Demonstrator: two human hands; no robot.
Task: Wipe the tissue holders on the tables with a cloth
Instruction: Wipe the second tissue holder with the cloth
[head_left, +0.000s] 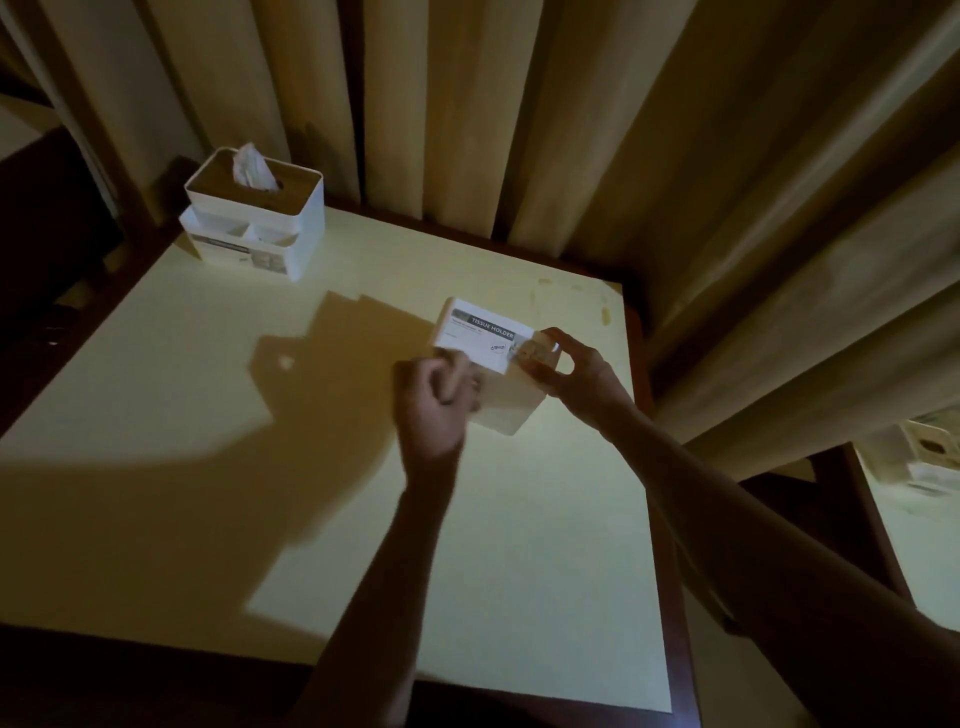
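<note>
From the head camera, a box (488, 374) labelled "TISSUE HOLDER" is held just above the table (208, 415), toward its far right corner. Both hands grip it: the left hand (436, 405) curls round its near-left end, the right hand (563, 374) pinches its right end. Its long axis runs roughly left to right between them, tilted slightly. No cloth is plainly visible. A white tissue holder (254, 218) with tissue poking out stands well apart at the far left corner, nearer the left hand, likely awaiting wiping.
</note>
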